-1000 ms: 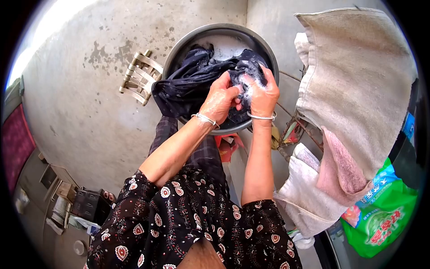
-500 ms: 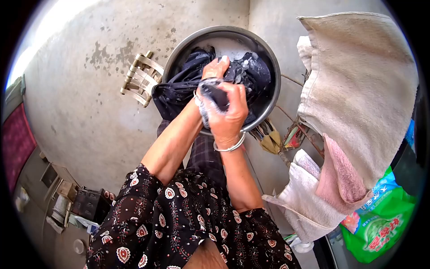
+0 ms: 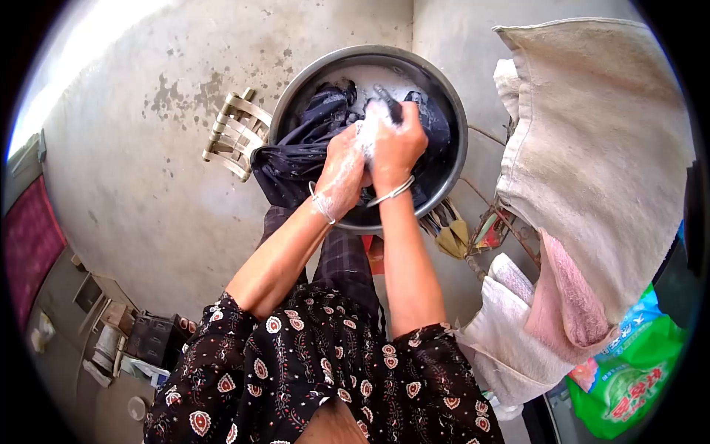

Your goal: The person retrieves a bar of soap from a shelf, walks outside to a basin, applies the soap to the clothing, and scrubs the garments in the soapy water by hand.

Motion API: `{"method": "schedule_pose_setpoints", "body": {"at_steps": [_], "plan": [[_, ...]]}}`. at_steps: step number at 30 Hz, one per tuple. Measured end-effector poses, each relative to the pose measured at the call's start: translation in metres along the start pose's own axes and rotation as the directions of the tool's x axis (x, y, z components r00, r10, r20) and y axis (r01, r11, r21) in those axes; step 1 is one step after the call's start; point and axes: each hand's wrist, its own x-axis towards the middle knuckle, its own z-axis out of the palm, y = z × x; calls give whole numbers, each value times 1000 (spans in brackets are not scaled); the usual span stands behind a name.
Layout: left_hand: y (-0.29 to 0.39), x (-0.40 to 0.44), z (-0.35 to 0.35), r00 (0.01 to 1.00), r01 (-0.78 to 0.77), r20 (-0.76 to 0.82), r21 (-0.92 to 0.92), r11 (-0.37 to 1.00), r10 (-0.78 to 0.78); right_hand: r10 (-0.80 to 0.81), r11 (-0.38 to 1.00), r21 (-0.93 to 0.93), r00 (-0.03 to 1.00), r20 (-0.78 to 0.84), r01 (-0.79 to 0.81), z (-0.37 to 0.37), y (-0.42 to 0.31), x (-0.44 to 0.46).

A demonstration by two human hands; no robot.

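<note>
1. dark navy garment: it is lying bunched and wet in the round metal basin, its thin fabric folding into long creases; one part is draping over the basin's rim on the left side. no label is showing on it.
2. right hand: it is closing around a foamy wad of the dark cloth, which is poking out above the fist; the wrist is bending slightly, the forearm is reaching almost straight forward, and a silvery bangle is circling the wrist.
3. left hand: it is pressing up against the right hand, its fingers partly curling; suds and the other hand are hiding the fingertips, so how firmly it is gripping cannot be told. its forearm is slanting inward, and a second bangle is sitting at the wrist.
4. white suds are coating both hands and floating at the basin's far side.
5. a small slatted stool is standing just beside the basin, on the left.
6. on the right, a coarse beige towel is hanging above a fuzzy pink towel.
7. a glossy green bag is showing red chinese characters edged in white, too warped to read surely; its blue band is carrying white characters.
</note>
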Motion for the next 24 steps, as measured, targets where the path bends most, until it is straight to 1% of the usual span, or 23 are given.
{"method": "schedule_pose_setpoints", "body": {"at_steps": [1,2,4,5,6,7,8,9,10,12,13,14,15,16,17,18,19,20,21,22,23,24], "plan": [[5,-2,-1,998,43,45,-20,999,-42,126,992,24,989,75,-128,-5,-7,10],[9,2,-3,993,72,95,-48,996,-67,-25,997,-69,999,-24,24,1,-2,8],[-15,28,-32,974,-125,180,-79,989,138,-235,970,-49,972,29,236,1,-28,-18],[-4,41,-30,800,153,534,-623,767,274,-301,953,-4,949,92,302,3,-33,-36],[4,32,-36,874,119,473,-435,892,115,-371,928,43,926,66,369,3,-36,-39],[2,35,-29,930,-167,305,-147,975,205,-335,942,12,942,30,335,6,-31,-24],[10,23,-14,980,-139,134,-59,989,146,-277,960,-21,961,13,278,5,-22,-10],[18,11,2,996,-81,-41,14,997,81,-201,971,-126,979,10,201,11,-2,15],[27,7,-7,997,29,67,-9,1000,-28,-27,994,-100,998,59,33,12,7,32],[28,28,-9,995,-92,-49,-2,996,91,12,951,-309,1000,28,-3,16,24,47],[26,45,-13,981,-134,-128,105,986,147,48,951,-308,999,14,-41,17,32,49],[23,60,-14,954,-196,-164,291,936,251,83,949,-305,997,1,-79,17,39,52],[7,79,-24,920,-274,-88,554,786,382,167,930,-339,985,49,-141,15,41,54],[-13,103,-37,875,-327,21,762,559,483,64,893,-449,996,57,-31,27,63,52],[-18,112,-35,850,-323,29,817,478,526,73,865,-501,995,68,-29,33,71,49],[-24,118,-37,880,-263,-13,819,511,474,80,835,-550,994,76,-25,38,78,49],[-28,125,-37,826,-311,43,866,391,561,91,817,-576,994,65,-37,43,84,48],[-35,130,-38,767,-339,103,903,263,633,7,815,-579,999,46,21,48,90,46],[-44,134,-37,760,-341,140,917,206,635,-24,779,-625,998,54,52,53,100,45],[-52,138,-37,781,-304,161,942,142,603,-60,742,-665,997,58,83,60,111,47],[-58,144,-38,825,-237,154,968,86,543,-72,724,-681,994,78,106,65,119,46],[-64,147,-40,868,-169,137,985,25,478,127,676,-737,986,104,-10,70,127,49]]}}
